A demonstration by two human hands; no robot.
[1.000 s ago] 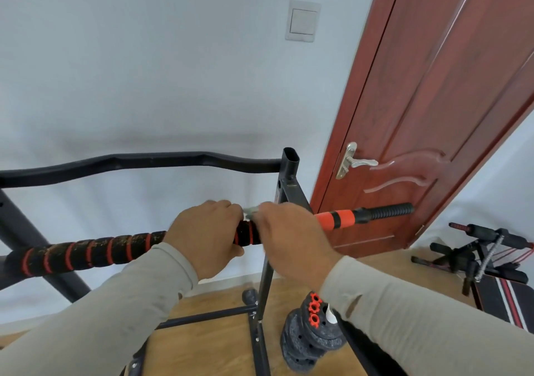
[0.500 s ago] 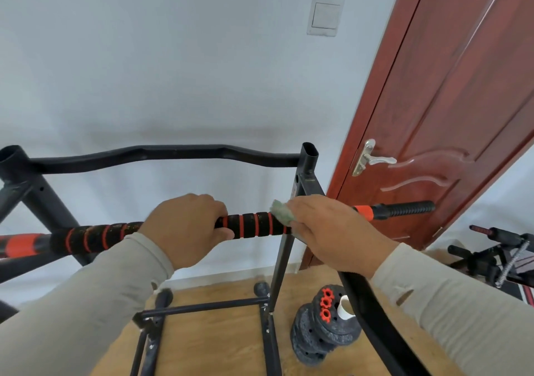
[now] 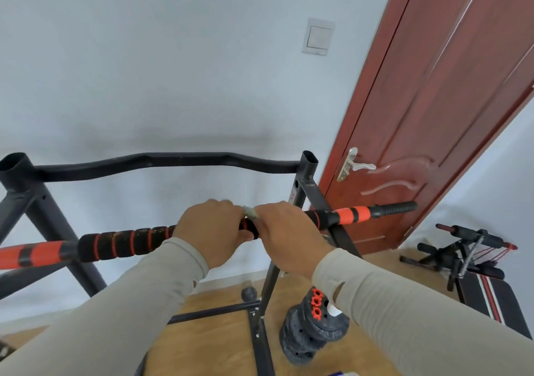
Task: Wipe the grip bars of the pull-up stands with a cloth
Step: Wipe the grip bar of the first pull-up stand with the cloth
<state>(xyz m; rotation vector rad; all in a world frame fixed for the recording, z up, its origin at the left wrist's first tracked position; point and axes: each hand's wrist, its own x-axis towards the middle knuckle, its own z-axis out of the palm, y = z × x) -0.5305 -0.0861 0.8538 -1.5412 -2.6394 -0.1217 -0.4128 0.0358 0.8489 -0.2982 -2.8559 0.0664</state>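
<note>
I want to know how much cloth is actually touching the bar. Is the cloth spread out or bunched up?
Bunched up, as far as shows. Only a small pale wad of the cloth peeks out between the left hand and right hand on the grip bar; the rest is hidden.

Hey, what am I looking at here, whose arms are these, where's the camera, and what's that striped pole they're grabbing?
There is no machine here: the arms belong to a person, and the single picture comes from a wide-angle camera worn on their head, looking forward and down.

Both hands are closed around a padded grip bar, black foam with orange rings, which is part of a black metal pull-up stand. The left hand grips the bar bare. The right hand sits right beside it, pressing a small pale cloth onto the foam; only a corner of the cloth shows between the hands.

On the wooden floor below lie a stack of dark weight plates and, at the right, a folded exercise bench. Behind stand a white wall and a reddish-brown door.
</note>
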